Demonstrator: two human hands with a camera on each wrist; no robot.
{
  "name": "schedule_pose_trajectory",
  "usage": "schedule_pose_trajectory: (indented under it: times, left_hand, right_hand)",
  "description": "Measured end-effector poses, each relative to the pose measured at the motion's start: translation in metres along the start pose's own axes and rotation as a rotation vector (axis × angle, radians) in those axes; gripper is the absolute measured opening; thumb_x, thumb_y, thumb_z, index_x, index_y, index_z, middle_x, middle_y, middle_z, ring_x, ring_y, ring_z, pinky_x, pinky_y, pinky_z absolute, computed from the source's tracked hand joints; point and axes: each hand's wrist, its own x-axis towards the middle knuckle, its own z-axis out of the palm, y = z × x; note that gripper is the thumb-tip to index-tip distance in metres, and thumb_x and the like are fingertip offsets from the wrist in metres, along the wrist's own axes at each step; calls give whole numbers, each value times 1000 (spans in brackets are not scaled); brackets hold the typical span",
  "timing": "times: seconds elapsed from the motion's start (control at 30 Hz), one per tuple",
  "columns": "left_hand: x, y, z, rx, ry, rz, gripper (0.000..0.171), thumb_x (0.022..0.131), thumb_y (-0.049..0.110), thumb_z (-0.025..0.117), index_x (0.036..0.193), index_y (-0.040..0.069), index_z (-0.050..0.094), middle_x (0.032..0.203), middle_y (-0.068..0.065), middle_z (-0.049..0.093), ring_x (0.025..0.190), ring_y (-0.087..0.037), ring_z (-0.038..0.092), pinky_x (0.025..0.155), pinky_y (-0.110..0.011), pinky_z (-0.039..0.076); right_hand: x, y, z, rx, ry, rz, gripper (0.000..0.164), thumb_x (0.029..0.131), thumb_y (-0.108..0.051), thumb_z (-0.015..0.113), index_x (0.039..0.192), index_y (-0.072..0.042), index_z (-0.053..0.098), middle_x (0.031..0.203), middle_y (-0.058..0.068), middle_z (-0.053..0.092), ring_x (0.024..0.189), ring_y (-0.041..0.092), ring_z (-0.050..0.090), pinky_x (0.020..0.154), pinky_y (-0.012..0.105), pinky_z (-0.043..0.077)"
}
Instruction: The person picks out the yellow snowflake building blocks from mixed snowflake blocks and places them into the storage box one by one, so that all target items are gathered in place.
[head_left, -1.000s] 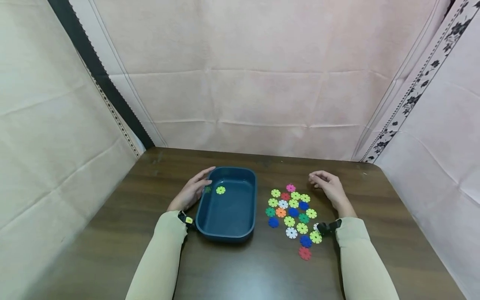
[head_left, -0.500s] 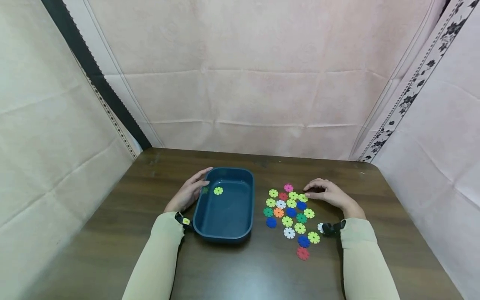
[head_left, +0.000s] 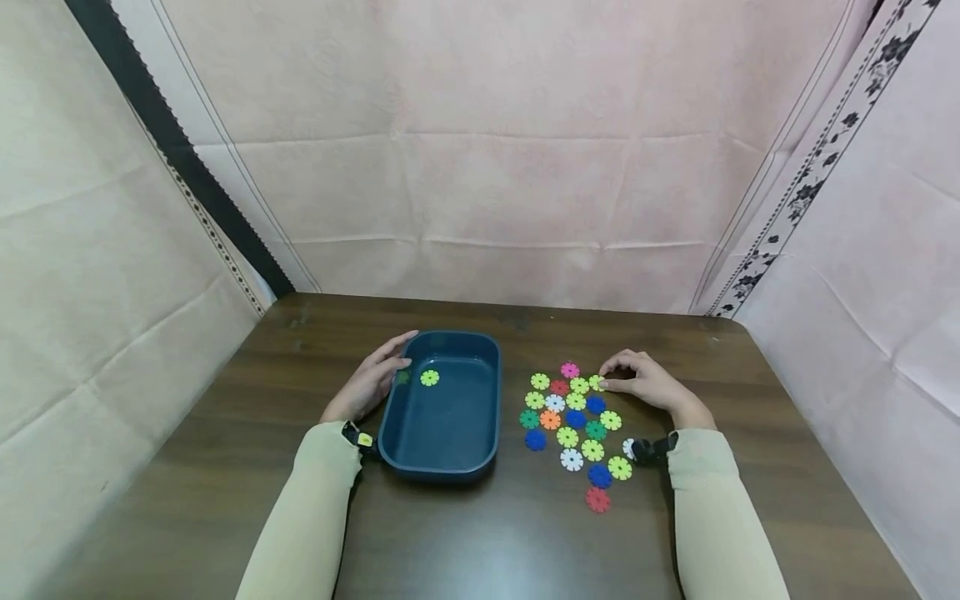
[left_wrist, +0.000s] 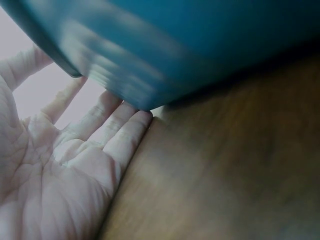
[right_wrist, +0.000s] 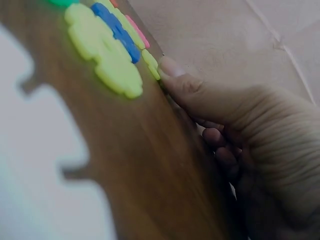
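In the head view my left hand holds the left side of a dark blue rectangular tray. The left wrist view shows its fingers against the tray's outer wall, with the thumb up at the rim. Inside the tray lie a yellow-green flower-shaped disc and a dark green one. To the right, my right hand pinches a yellow-green flower disc between thumb and index finger at the far edge of a cluster. Its thumb meets that disc's edge in the right wrist view.
More flower discs in yellow-green, blue, green, white, orange, red and pink lie on the brown wooden table. One white disc sits by the right wrist camera. Pale cloth hangs behind the table.
My right hand has come down leftward from beside the cluster, and its fingers have closed on a yellow-green disc. My left hand stays at the tray; the head view has shifted slightly.
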Motion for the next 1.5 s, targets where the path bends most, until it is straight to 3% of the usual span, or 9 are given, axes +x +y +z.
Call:
schedule_pose_trajectory:
  times: [0.37,0.57,0.7,0.83,1.0,1.17,1.33,1.5]
  left_hand:
    - [2,9,-7,21,4,15,54,104,27,56,155,28,38,160,-3,35,140,-28,43,104,-38,46]
    - [4,6,-6,19,-14,10,57,104,28,56,157,28,36,163,0,29,143,-26,37,111,-45,37]
    - [5,6,-5,5,-11,10,57,103,28,58,156,29,38,162,2,32,143,-24,38,114,-48,32]
    - [1,6,-5,6,4,-1,55,103,27,58,155,29,39,159,0,37,140,-24,42,111,-42,38]
    - [-3,6,-6,1,1,8,54,104,25,57,155,27,39,158,-3,38,138,-27,45,104,-36,45]
    - [-4,4,-3,-5,3,12,54,103,25,57,155,27,40,160,1,35,140,-25,42,109,-42,40]
    - [-1,-1,0,-11,-17,17,55,105,24,55,157,26,37,161,1,31,143,-25,38,113,-46,33]
    - [-2,-2,1,-27,-23,29,55,105,20,52,158,22,35,161,-3,32,143,-27,38,111,-42,36]
  right_hand:
    - [8,-10,-2,-9,27,16,20,92,-29,75,108,-17,71,107,5,60,101,24,41,86,43,35]
    - [6,-9,-5,39,30,-31,20,93,-18,74,108,-6,68,103,10,62,94,26,50,84,40,42]
    - [3,-8,-6,115,91,26,25,95,-21,72,109,-3,63,101,12,60,90,24,52,79,33,43]
    - [1,-6,-2,203,167,85,31,95,-26,72,111,-2,62,104,14,61,91,24,54,78,30,45]
    - [-1,-3,2,228,251,110,33,96,-32,69,113,-4,65,104,13,68,93,21,59,80,26,46]
    - [-2,-2,0,254,300,126,38,97,-37,67,115,-3,65,104,12,70,95,20,60,81,24,47]
    - [2,-5,-3,245,268,145,37,98,-34,67,115,-2,65,106,16,69,94,24,60,79,27,49]
    - [20,-24,-1,279,201,148,34,99,-29,65,117,0,63,107,21,67,97,33,62,78,38,53]
